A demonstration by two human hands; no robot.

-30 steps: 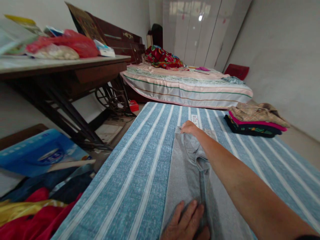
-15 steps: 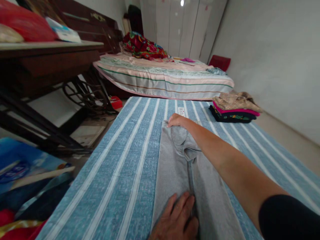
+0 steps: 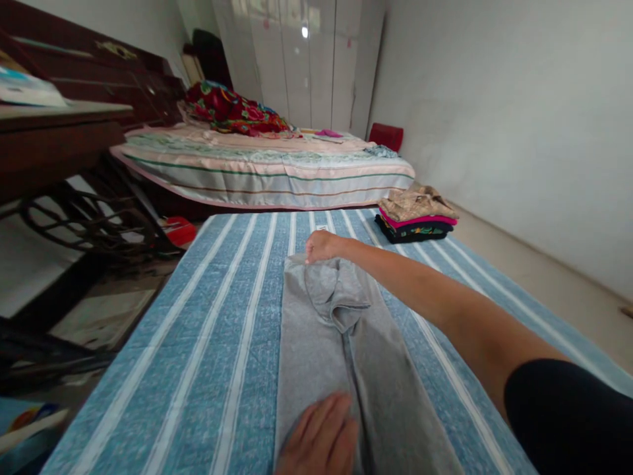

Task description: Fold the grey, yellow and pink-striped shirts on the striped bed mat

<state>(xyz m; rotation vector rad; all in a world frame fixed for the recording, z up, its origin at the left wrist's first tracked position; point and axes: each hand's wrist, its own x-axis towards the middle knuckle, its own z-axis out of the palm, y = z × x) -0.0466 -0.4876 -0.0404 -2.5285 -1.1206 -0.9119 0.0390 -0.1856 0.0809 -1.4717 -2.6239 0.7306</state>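
Note:
A grey garment [image 3: 316,349] lies lengthwise on the blue-and-white striped bed cover [image 3: 198,343] in front of me. Two long panels meet along a dark line down its middle, and a folded-back part with a tube-like opening shows near the far end. Its kind is not clear. At the far edge, my right hand [image 3: 320,245] pinches the cloth, the arm stretched forward across the garment's right side. My left hand [image 3: 319,435], slightly blurred, rests flat on the near part, fingers extended and close together.
A stack of folded clothes [image 3: 418,214] sits at the cover's far right. Beyond is another bed [image 3: 267,178] with a red floral quilt [image 3: 237,112]. To the left stands a sewing machine table [image 3: 64,132] with an iron wheel. A white wall [image 3: 494,99] is on the right.
My view has turned to the right, so things appear shifted left. The right hand still pinches the garment's far edge, and the left hand still lies on its near part.

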